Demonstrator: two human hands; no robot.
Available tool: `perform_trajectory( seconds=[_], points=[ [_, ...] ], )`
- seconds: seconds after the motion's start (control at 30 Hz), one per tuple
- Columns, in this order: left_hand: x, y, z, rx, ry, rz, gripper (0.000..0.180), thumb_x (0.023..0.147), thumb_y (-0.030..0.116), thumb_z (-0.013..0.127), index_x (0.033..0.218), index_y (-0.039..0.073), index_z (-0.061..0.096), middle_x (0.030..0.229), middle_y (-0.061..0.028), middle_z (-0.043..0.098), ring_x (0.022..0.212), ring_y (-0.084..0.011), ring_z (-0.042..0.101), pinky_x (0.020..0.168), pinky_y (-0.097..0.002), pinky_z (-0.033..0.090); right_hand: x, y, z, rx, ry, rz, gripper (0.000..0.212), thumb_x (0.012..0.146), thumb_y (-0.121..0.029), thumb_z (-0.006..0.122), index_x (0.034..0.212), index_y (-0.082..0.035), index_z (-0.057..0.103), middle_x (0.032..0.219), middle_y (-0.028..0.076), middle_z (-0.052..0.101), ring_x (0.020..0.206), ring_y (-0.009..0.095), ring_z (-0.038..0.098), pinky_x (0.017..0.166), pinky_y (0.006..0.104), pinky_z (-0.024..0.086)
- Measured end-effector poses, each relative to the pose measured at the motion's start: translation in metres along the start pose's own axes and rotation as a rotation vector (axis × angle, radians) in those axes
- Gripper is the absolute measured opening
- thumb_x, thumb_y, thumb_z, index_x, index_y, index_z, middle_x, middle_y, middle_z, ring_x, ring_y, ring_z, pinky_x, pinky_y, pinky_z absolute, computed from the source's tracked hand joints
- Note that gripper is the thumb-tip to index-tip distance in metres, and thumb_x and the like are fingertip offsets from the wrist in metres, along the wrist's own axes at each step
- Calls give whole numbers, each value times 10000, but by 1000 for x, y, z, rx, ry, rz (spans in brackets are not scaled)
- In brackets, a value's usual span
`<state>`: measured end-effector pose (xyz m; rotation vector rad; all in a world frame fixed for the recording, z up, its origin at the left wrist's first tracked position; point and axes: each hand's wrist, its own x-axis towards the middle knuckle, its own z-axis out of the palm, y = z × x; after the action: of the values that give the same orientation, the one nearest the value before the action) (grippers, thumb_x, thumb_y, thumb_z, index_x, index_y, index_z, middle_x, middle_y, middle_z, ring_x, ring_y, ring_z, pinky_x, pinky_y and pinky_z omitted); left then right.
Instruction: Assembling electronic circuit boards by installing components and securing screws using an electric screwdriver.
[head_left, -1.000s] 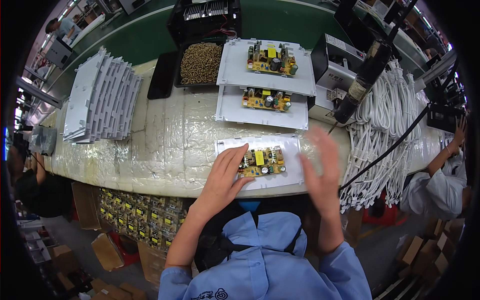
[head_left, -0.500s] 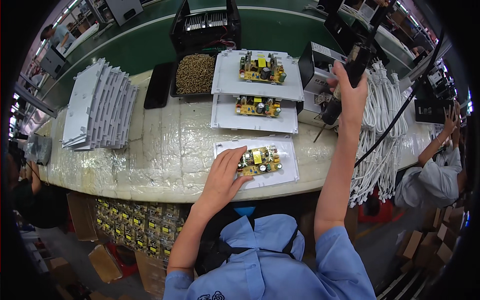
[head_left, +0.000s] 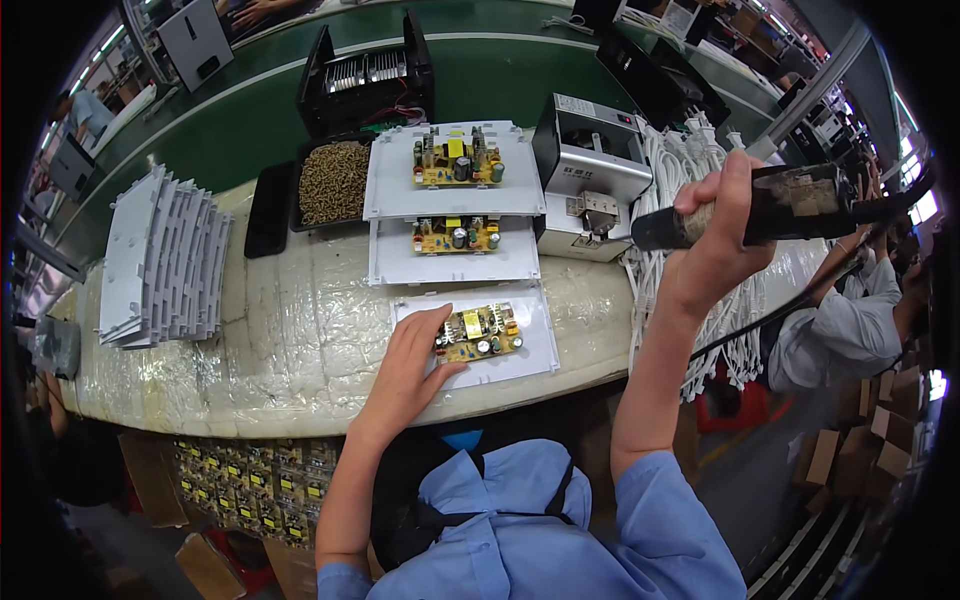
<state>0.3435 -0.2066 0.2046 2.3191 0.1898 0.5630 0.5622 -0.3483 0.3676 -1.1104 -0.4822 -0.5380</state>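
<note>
My left hand (head_left: 402,380) lies at the left end of a yellow-brown circuit board (head_left: 478,348), its fingers along the top edge and its thumb below, gripping it. Under that board is a flat white plastic panel (head_left: 538,345) at the table's near edge. My right hand (head_left: 722,235) is wrapped round a black corded electric screwdriver (head_left: 800,203), raised over the right side. Its dark nose points left, close in view to the silver and black box-shaped machine (head_left: 592,150); no bit can be made out. Two more white panels (head_left: 392,190) bearing boards (head_left: 458,172) overlap just beyond.
Brass-coloured screws (head_left: 334,185) fill a black tray, beside a dark flat slab (head_left: 268,210). White panels (head_left: 160,260) stand stacked at left; white power cords (head_left: 690,165) heap at right. A black housing (head_left: 365,80) sits behind. Boxed boards (head_left: 250,490) are below the table.
My right hand has swung the screwdriver from pointing down over the table to nearly level, its nose toward the machine. My left hand stays on the board. The whole view has shifted.
</note>
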Motion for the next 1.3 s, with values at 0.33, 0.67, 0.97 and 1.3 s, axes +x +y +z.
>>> perform_trajectory(
  seconds=[0.33, 0.67, 0.97, 1.3],
  points=[
    [5, -1, 2, 2, -20, -30, 724, 776, 173, 786, 1401, 55, 439, 1334, -168, 508, 1274, -355, 452, 1084, -426, 365, 9, 30, 4, -49, -4, 30, 134, 885, -103, 655, 859, -8, 564, 635, 38, 512, 493, 132, 510, 499, 269, 439],
    [4, -5, 4, -28, 0, -12, 704, 781, 163, 775, 1400, 68, 453, 1326, -169, 519, 1243, -360, 472, 1065, -427, 377, -56, -21, 2, 185, -346, 453, 254, 966, -212, 557, 1100, -3, 503, 635, 22, 456, 470, 114, 434, 484, 282, 396],
    [6, -3, 2, -25, -11, -20, 698, 791, 164, 762, 1404, 59, 444, 1319, -168, 517, 1236, -350, 471, 1058, -421, 378, -79, -17, 3, 51, -438, 452, 232, 924, -149, 589, 1054, 27, 512, 622, 36, 462, 464, 124, 455, 470, 294, 434],
    [6, -3, 2, -19, -31, -32, 694, 801, 159, 752, 1410, 53, 437, 1321, -165, 508, 1238, -345, 460, 1058, -418, 377, -84, -13, 5, 22, -449, 450, 268, 907, -161, 612, 1052, 40, 514, 626, 45, 465, 466, 123, 455, 467, 284, 426]
  ],
)
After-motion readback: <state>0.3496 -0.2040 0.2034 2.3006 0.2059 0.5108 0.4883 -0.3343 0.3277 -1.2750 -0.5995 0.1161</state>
